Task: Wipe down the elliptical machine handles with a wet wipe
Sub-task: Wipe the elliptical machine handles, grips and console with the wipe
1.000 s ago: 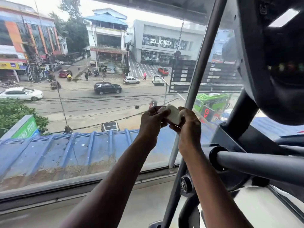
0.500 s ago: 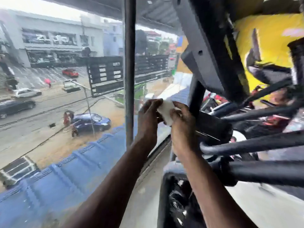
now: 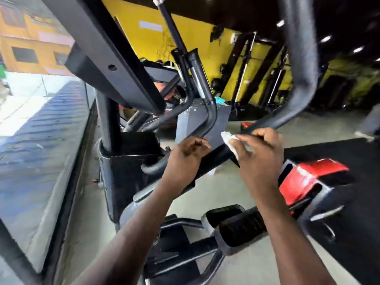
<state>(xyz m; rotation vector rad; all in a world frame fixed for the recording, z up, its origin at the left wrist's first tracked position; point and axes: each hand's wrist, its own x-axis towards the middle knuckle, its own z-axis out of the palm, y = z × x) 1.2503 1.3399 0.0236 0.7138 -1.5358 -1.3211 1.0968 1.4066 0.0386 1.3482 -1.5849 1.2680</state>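
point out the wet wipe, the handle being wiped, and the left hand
wet wipe point(image 3: 229, 140): head view, on the white fold showing past the right-hand fingers.
elliptical handle point(image 3: 302, 64): head view, on the upright dark stretch above the bend.
left hand point(image 3: 188, 149): head view, on the back of the closed hand.

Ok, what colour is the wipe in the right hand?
White, clearest in the head view: wipe.

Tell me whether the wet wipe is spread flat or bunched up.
Bunched up: the wet wipe shows as a crumpled white wad pinched in the right hand, beside the handle.
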